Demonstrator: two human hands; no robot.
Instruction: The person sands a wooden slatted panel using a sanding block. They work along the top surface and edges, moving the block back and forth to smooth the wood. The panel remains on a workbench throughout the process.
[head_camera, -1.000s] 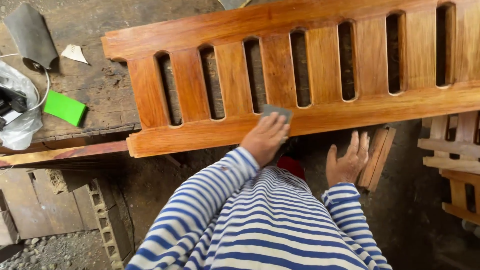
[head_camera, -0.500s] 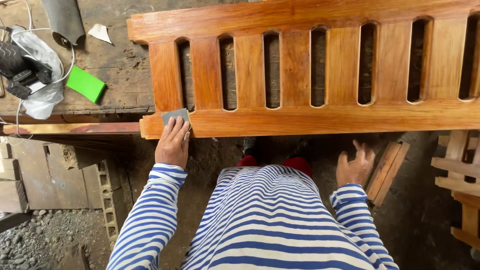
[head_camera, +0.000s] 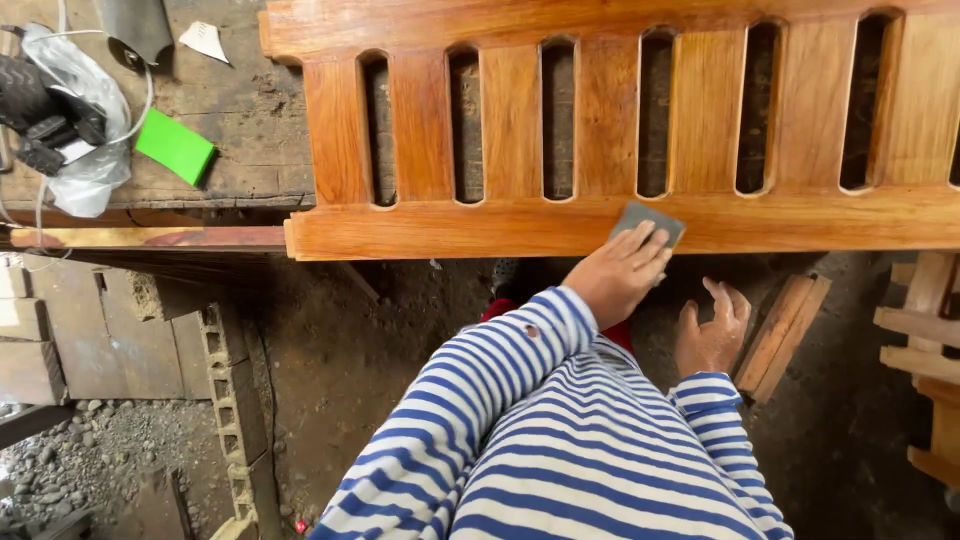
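A long slatted wooden panel (head_camera: 520, 225) with a glossy orange-brown finish lies across a worn workbench. My left hand (head_camera: 618, 272) presses a small grey sheet of sandpaper (head_camera: 642, 219) flat on the panel's near rail, a little right of its middle. My right hand (head_camera: 712, 330) hangs below the panel's edge with fingers spread, holding nothing, close to some short wood pieces (head_camera: 785, 335). Both arms wear blue and white striped sleeves.
On the workbench (head_camera: 240, 130) at left lie a green block (head_camera: 175, 146), a black power tool on a plastic bag (head_camera: 60, 120), a grey curled sheet and a paper scrap. Concrete blocks (head_camera: 232, 400) stand on the dirt floor. Unfinished wooden frames (head_camera: 925, 340) sit at right.
My left hand has slid the sandpaper along the near rail from the panel's left end to right of its middle. My right hand has stayed below the edge.
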